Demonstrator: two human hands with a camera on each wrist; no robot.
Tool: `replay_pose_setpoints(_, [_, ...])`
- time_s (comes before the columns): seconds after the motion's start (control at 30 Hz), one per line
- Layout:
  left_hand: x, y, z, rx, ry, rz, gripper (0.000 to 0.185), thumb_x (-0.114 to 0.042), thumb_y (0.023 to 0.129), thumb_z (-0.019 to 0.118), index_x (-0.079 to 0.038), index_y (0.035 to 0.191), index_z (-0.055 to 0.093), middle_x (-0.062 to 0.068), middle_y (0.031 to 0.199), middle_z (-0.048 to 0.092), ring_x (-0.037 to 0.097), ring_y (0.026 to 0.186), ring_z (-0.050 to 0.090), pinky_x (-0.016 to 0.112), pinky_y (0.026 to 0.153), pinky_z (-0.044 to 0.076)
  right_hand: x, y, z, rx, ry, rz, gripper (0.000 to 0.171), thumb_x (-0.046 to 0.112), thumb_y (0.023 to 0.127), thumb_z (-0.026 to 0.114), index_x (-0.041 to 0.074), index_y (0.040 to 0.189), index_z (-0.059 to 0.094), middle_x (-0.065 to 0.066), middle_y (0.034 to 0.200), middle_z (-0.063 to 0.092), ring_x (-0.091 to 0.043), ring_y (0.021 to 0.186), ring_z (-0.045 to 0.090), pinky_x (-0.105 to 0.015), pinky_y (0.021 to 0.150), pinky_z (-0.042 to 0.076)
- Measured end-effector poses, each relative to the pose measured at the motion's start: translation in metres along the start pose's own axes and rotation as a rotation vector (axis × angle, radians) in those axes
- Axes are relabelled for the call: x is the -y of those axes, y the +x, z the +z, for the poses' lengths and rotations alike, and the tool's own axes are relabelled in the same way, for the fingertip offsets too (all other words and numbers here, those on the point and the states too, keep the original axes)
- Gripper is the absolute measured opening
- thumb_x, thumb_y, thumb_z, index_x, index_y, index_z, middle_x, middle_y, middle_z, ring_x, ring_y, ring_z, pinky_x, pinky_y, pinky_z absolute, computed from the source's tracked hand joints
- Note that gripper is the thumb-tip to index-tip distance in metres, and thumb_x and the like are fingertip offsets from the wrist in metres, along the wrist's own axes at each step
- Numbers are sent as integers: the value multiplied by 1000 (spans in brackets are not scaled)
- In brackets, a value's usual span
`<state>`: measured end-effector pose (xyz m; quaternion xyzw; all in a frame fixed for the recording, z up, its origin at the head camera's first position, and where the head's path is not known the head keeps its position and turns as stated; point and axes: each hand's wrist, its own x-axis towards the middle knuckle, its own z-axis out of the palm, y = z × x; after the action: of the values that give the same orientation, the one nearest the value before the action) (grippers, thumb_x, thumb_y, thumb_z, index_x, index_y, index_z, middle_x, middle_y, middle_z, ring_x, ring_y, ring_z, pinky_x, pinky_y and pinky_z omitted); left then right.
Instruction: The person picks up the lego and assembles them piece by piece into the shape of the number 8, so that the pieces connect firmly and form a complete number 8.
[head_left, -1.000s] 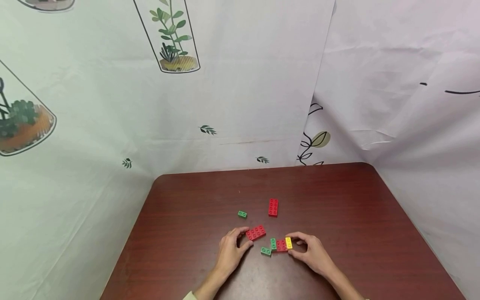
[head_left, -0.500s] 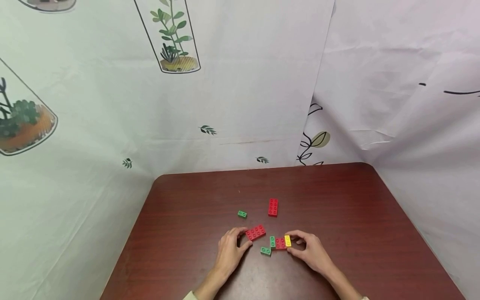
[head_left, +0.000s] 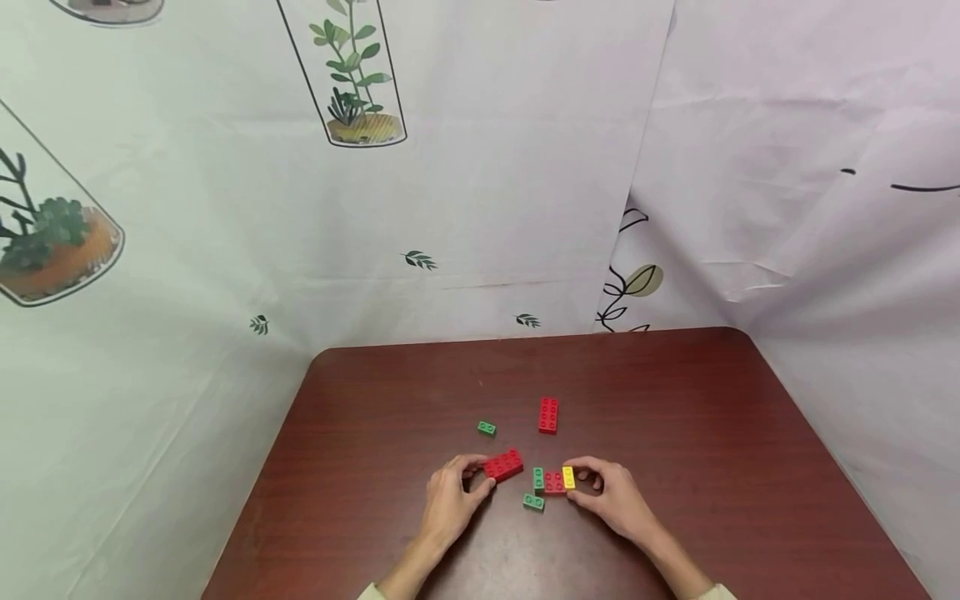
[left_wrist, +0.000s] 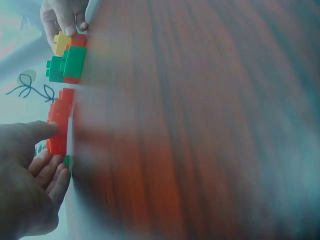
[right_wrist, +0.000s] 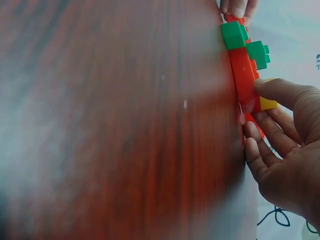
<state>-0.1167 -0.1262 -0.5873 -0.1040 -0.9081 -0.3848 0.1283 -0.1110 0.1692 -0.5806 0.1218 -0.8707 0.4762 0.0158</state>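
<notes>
Resting on a dark red wooden table [head_left: 360,467]: left hand [head_left: 448,498] pinching a red 8-stud plastic brick [head_left: 503,465], now drawn slightly nearer the person than 1 second ago. Right hand [head_left: 611,497] gripping a joined green-red-yellow plastic brick row [head_left: 553,480], shifted left; the gap between both pieces is narrowing.

Table [head_left: 675,433]: dark reddish wood-grain top, smooth, slight sheen, lower half of the head frame. Red brick [head_left: 503,465], red-green-yellow brick stack [head_left: 553,480], loose green brick [head_left: 533,502], small green brick [head_left: 487,428] and far red brick [head_left: 548,414]: hard moulded plastic, studded, smooth, semi-gloss. Backdrop sheet [head_left: 487,167]: thin matt printed cloth or plastic film, creased, fills the upper frame; which of the two I can't tell.
</notes>
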Motion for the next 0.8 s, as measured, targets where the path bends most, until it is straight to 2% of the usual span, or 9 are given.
replay_pose_setpoints(0.23, [-1, 4, -13, -35, -35, -10, 33, -15, 86, 91, -15, 116, 78, 0, 111, 78, 16, 96, 74, 42, 85, 60, 3, 6, 7, 7, -26, 2, 37, 6, 80, 93, 15, 113, 79, 6, 88, 63, -7, 77, 52, -23, 68, 45])
replay_pose_setpoints(0.43, [-9, 13, -22, -60, -40, 21, 34, -17, 86, 91, -18, 117, 78, -4, 114, 77, 18, 105, 74, 45, 89, 59, 7, 11, 12, 16, -37, -4, 36, 6, 80, 93, 15, 111, 79, 7, 87, 61, -7, 77, 50, -24, 67, 44])
replay_pose_setpoints(0.57, [-14, 17, -25, -47, -60, 47, 34, -17, 87, 91, -19, 118, 77, -5, 115, 77, 20, 104, 75, 45, 89, 60, 8, 14, 16, 20, -43, -18, 35, 6, 80, 93, 16, 111, 80, 7, 87, 62, -6, 77, 51, -24, 68, 44])
replay_pose_setpoints(0.8, [-23, 19, -24, 6, -89, 88, 33, -16, 89, 89, -14, 119, 76, 3, 116, 77, 26, 105, 75, 48, 89, 59, 9, 19, 21, 29, -21, -18, 35, 8, 81, 93, 15, 112, 80, 6, 87, 63, -7, 78, 52, -24, 69, 44])
